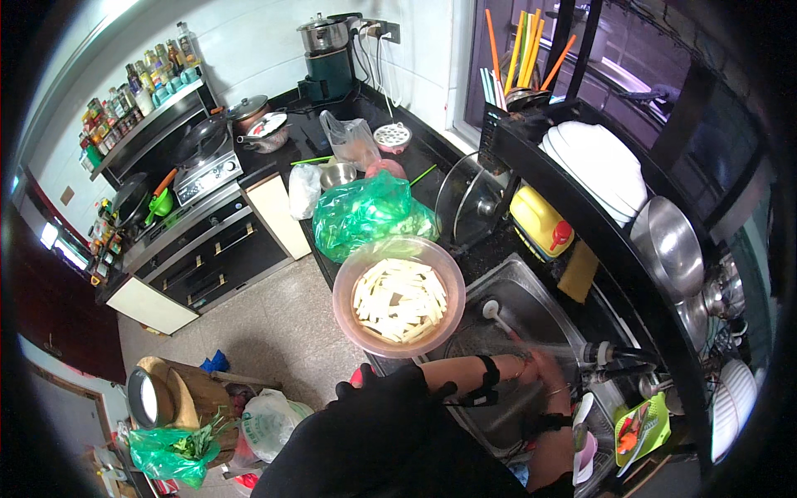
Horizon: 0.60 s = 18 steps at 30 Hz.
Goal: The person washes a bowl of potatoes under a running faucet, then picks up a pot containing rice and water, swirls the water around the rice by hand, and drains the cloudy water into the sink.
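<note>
"What does your head view show?"

"My left hand (520,368) and my right hand (549,370) are close together over the sink (535,300), near the tap (593,353). They look like they touch. They are blurry, so I can't tell how far open they are, or if they hold anything."

"Where is the big pink bowl (341,295)?"

"It is just left of the sink, by the edge of the black counter (425,151). Pale cut sticks (378,290) lie inside."

"What could go wrong?"

"My left arm (459,376) is near the bowl. If I swing it back fast, I think I could bump the bowl, and the sticks might spill on the floor (278,303). Drips from my hands, if they are wet, might fall in too."
</note>
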Motion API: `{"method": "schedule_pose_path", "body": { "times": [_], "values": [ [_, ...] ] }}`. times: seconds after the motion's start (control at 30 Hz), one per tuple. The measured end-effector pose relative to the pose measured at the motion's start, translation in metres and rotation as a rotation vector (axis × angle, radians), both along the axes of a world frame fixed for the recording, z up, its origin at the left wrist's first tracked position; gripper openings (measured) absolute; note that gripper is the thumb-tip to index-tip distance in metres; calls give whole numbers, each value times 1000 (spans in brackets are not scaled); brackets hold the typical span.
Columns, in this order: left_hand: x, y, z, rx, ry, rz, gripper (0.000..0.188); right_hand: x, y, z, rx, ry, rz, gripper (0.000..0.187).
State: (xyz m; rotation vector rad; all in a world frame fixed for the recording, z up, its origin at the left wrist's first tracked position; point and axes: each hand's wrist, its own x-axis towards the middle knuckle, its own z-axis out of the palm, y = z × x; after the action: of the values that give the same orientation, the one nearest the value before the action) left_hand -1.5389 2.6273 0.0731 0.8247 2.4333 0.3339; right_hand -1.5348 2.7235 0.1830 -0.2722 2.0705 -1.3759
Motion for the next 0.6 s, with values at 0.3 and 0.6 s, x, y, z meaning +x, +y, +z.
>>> {"method": "schedule_pose_path", "body": {
  "times": [0.3, 0.6],
  "values": [
    [-9, 38, 21, -249, 373, 10, 20, -15, 15, -69, -502, -312, -305, 33],
    [7, -2, 60, 454, 101, 746, 31, 24, -56, 29, -999, -472, -606, 52]
  ]
}}
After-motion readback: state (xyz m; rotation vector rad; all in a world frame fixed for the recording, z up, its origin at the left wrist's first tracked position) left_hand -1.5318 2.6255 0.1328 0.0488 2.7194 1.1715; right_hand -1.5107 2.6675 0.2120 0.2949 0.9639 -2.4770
